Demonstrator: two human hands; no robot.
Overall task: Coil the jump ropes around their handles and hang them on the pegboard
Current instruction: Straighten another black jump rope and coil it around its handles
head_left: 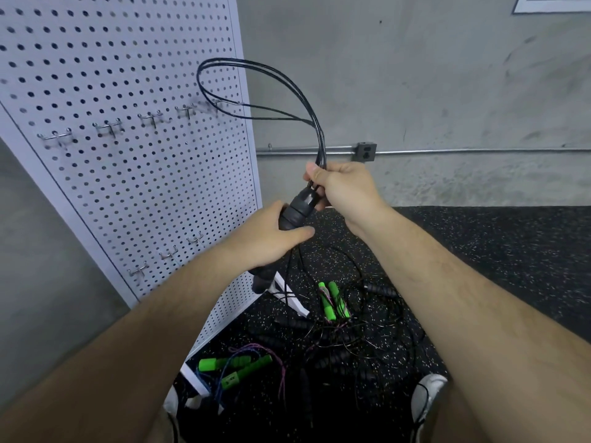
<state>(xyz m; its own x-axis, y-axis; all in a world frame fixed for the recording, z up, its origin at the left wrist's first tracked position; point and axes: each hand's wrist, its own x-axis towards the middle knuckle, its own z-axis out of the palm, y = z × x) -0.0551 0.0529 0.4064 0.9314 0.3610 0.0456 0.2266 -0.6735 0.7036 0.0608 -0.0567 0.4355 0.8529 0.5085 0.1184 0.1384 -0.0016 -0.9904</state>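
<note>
Both hands are clenched on one black jump rope [320, 145]: the left hand [268, 239] wraps its paired handles [299, 207], and the right hand [347, 190] pinches the gathered cord just above them. Its loops arc up across the right edge of the pegboard [128, 59], which carries metal hooks [108, 127]. Below, tangled black ropes [351, 343] and green-handled ropes [332, 300] lie on the floor [479, 251].

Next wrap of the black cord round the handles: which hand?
Right, probably. The right hand pinches the looped black cord just above the handles; the left hand is curled round the handles, steadying them.
</note>
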